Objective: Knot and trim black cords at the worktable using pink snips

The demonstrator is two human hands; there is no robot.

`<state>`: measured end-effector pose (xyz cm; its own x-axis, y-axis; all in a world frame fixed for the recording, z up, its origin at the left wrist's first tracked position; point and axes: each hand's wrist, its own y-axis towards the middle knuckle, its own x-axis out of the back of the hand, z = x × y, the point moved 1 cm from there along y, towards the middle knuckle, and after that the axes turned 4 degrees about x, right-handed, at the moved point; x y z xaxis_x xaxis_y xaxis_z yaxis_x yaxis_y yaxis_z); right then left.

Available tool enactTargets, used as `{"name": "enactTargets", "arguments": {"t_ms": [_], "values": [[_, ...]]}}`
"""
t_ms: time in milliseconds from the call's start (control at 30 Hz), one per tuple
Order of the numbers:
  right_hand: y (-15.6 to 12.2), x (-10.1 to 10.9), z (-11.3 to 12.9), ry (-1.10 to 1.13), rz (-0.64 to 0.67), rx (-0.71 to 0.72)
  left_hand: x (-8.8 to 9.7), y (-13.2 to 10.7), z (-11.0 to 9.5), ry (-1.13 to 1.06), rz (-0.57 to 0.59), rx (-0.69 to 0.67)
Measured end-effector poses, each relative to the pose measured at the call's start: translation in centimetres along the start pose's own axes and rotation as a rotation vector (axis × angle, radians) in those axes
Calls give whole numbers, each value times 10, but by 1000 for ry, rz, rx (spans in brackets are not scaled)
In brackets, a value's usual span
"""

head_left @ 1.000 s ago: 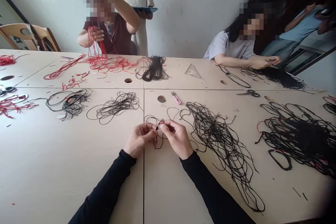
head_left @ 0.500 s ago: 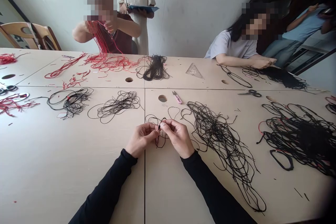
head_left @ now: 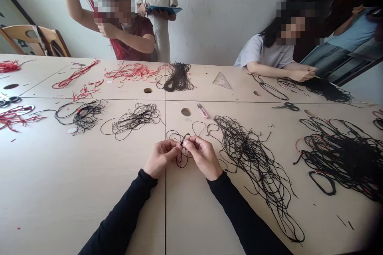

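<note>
Between my fingertips, just over the table seam, is a thin black cord (head_left: pixel 183 163) with a small dark knot. My left hand (head_left: pixel 164 157) pinches it from the left, thumb against forefinger. From the right, my right hand (head_left: pixel 204 156) pinches the same cord, its thumb close to the knot. Loose loops of the cord hang below and behind my fingers. A long tangled heap of black cords (head_left: pixel 248 151) lies beside my right hand. Beyond my hands rests a pair of pink thread snips (head_left: pixel 202 111).
Black cord bundles (head_left: pixel 136 119) lie to the left, and a bigger black pile (head_left: pixel 353 155) to the right. Scissors (head_left: pixel 285 106), a clear triangle ruler (head_left: pixel 222 80) and red cords (head_left: pixel 134 71) are farther back. Co-workers sit across the table (head_left: pixel 89 207); others stand behind.
My hands stay almost in place, still pinching the cord. Across the table, a co-worker has raised a hand up and left, lifting red cords off the table.
</note>
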<state>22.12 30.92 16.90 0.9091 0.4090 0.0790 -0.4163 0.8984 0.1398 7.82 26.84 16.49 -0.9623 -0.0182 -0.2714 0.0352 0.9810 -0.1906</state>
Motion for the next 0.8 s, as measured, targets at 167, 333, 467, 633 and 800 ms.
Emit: {"name": "enactTargets", "arguments": {"t_ms": [167, 333, 467, 633, 800], "values": [[-1, 0, 0, -50, 33, 31, -1, 0, 0, -28, -16, 5], [-2, -3, 3, -57, 99, 74, -2, 0, 0, -92, -63, -6], [-2, -4, 4, -52, 60, 48, -3, -1, 0, -83, -85, -20], [-1, -5, 4, -47, 8, 59, -3, 0, 1, 8, -27, -37], [-1, -6, 0, -31, -29, 36, -2, 1, 4, 26, -33, -36]]}}
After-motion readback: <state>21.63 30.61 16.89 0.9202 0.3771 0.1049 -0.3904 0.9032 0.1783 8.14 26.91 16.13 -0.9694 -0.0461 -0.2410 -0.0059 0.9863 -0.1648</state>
